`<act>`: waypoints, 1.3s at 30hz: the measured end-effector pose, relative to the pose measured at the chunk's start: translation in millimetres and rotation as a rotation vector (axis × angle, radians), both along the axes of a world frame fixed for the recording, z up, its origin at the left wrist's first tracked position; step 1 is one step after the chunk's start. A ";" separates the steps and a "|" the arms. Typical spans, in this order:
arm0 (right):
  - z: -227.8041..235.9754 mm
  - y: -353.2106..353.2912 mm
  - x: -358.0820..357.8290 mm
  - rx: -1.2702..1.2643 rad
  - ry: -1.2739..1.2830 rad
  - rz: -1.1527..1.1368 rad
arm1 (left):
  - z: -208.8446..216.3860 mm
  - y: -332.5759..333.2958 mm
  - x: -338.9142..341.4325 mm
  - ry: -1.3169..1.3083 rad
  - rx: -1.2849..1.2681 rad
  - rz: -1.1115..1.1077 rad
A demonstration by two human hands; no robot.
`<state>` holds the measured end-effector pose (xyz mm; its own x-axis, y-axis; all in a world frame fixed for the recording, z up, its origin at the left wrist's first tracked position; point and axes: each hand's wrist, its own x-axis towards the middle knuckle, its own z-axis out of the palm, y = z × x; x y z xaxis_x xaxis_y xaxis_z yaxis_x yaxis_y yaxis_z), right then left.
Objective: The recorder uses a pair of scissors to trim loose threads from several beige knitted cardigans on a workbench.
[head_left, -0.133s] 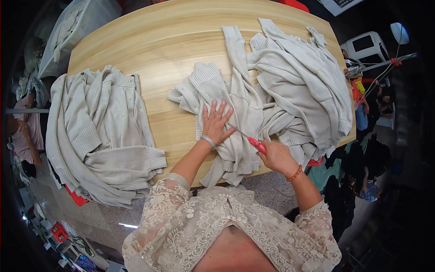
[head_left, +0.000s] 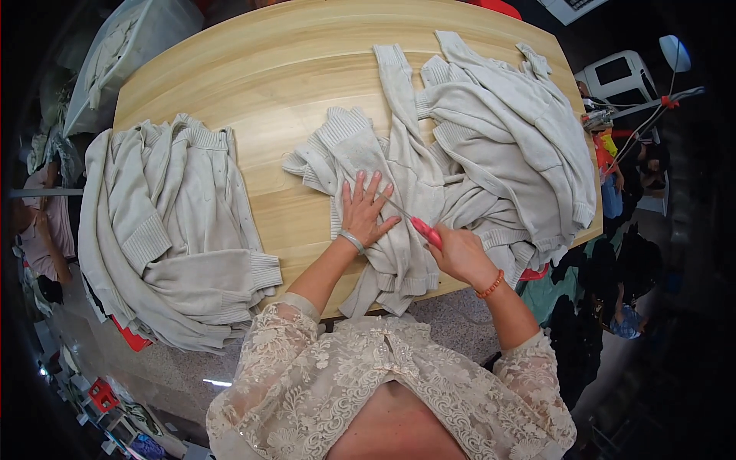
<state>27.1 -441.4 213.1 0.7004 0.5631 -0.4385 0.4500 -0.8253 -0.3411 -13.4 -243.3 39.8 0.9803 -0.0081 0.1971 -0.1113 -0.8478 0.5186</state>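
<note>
A light grey knitted cardigan (head_left: 410, 172) lies rumpled at the middle of the wooden table (head_left: 253, 77). My left hand (head_left: 363, 207) presses flat on it, fingers spread. Closed around the red handle of a slim tool is my right hand (head_left: 461, 254). From the red handle (head_left: 426, 232) a thin metal shaft points up and left, its tip beside my left fingers, close to the knit. The tool's exact kind is unclear. At the right, a heap of similar grey cardigans (head_left: 510, 130) touches the one under my hand.
Another pile of grey cardigans (head_left: 176, 222) hangs over the table's left edge. A translucent plastic bin (head_left: 142, 50) with cloth stands at the far left. A small lamp (head_left: 675, 54) on a metal arm rises at the right. Other people are at both sides.
My right hand and the tool have shifted slightly left and up, bringing the tip nearer my left fingers. My left hand stays in place.
</note>
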 end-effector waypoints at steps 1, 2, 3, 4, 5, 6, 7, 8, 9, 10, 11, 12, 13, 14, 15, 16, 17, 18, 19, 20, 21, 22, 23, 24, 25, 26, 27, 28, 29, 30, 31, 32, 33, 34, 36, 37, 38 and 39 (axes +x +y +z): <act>-3.7 10.9 6.5 0.000 -0.002 -0.006 | 0.6 -0.9 1.6 -0.014 -0.001 -0.001; -11.3 22.6 14.5 0.064 -0.046 -0.046 | 3.5 -2.6 3.1 -0.015 0.000 -0.009; -17.0 29.0 21.1 0.128 -0.091 -0.086 | 6.5 -4.6 3.7 -0.003 -0.005 -0.017; -20.7 35.2 26.1 0.157 -0.052 -0.089 | 7.1 0.0 4.1 0.009 -0.001 -0.012; -23.2 36.4 26.5 0.165 -0.053 -0.087 | 4.7 7.0 5.3 0.008 0.007 -0.011; -25.0 34.1 24.6 0.185 -0.054 -0.105 | 2.4 16.7 6.4 -0.069 -0.262 0.005; -27.2 32.1 21.6 0.204 -0.052 -0.124 | -1.6 26.8 6.2 -0.143 -0.533 0.020; -21.8 28.8 18.2 0.196 -0.010 -0.151 | 8.8 36.6 12.1 -0.259 -0.407 0.142; -25.1 25.5 15.8 0.191 -0.008 -0.158 | 7.4 47.2 23.5 -0.123 -0.811 0.340; -25.3 22.3 13.1 0.198 -0.013 -0.157 | 6.9 59.5 35.4 0.022 -1.210 0.546; -25.6 20.3 11.6 0.203 -0.019 -0.158 | 3.8 74.4 48.8 0.024 -1.216 0.547; -25.1 23.2 11.0 0.203 -0.019 -0.150 | 0.6 96.0 62.8 0.121 -1.448 0.564; -25.9 28.2 11.8 0.209 -0.007 -0.142 | -3.3 119.2 77.2 0.219 -1.677 0.574; -27.8 33.5 13.0 0.214 0.007 -0.137 | -7.6 138.9 89.6 0.323 -1.906 0.577; -27.6 38.4 15.4 0.210 0.007 -0.135 | -10.0 151.9 101.4 0.430 -2.077 0.539; -27.1 42.5 17.8 0.201 -0.002 -0.128 | -11.6 156.0 110.3 0.436 -2.081 0.536; -27.4 46.8 20.3 0.194 -0.010 -0.119 | -13.0 159.5 117.0 0.466 -2.084 0.599; -29.3 51.2 23.1 0.191 -0.009 -0.120 | -14.5 162.0 120.5 0.494 -2.085 0.664; -31.6 53.4 26.5 0.188 -0.019 -0.118 | -16.2 158.2 123.4 0.496 -2.043 0.683; -33.7 56.1 29.9 0.186 -0.028 -0.114 | -17.7 154.7 125.0 0.507 -2.046 0.681; -34.8 59.6 33.7 0.180 -0.026 -0.121 | -19.0 151.8 126.2 0.507 -2.011 0.667; -34.7 65.5 37.4 0.143 -0.003 -0.109 | -22.1 152.8 124.9 0.500 -1.973 0.660; -34.2 71.5 40.6 0.107 0.021 -0.097 | -25.0 154.7 122.9 0.502 -1.973 0.665; -32.1 77.4 42.8 0.106 0.026 -0.095 | -27.7 157.3 120.2 0.471 -1.966 0.651; -29.3 81.1 45.3 0.090 0.020 -0.098 | -26.7 155.8 119.3 0.444 -1.961 0.634; -28.9 85.4 48.1 0.074 0.015 -0.100 | -25.6 153.7 118.8 0.450 -1.964 0.637; -33.3 90.3 52.0 0.070 0.018 -0.101 | -24.4 151.5 118.5 0.426 -1.924 0.622; -39.2 95.5 56.6 0.083 -0.016 -0.089 | -21.1 148.9 117.8 0.403 -1.883 0.604; -41.8 103.3 62.3 0.097 -0.052 -0.076 | -21.7 148.9 117.2 0.407 -1.885 0.603; -42.0 112.0 68.3 0.054 -0.046 -0.078 | -22.0 149.5 116.5 0.402 -1.894 0.600; -45.1 115.6 72.5 0.050 -0.047 -0.081 | -20.8 148.5 116.8 0.399 -1.904 0.596; -49.3 117.2 75.6 0.042 -0.052 -0.063 | -19.7 146.7 116.9 0.404 -1.907 0.592; -51.4 116.7 77.2 0.034 -0.058 -0.046 | -18.5 144.9 117.1 0.404 -1.932 0.561; -49.1 116.6 75.1 0.035 -0.055 -0.041 | -19.3 148.2 113.6 0.395 -1.953 0.542; -41.7 113.1 69.6 0.030 0.010 -0.050 | -21.5 153.0 110.9 0.393 -1.948 0.535; -41.9 112.4 68.8 0.028 0.011 -0.047 | -23.5 152.6 111.2 0.397 -1.945 0.517; -42.6 111.8 67.7 0.041 0.016 -0.071 | -25.5 153.5 110.7 0.396 -1.947 0.520; -43.3 111.4 66.3 0.055 0.022 -0.095 | -27.2 155.8 109.2 0.390 -1.938 0.529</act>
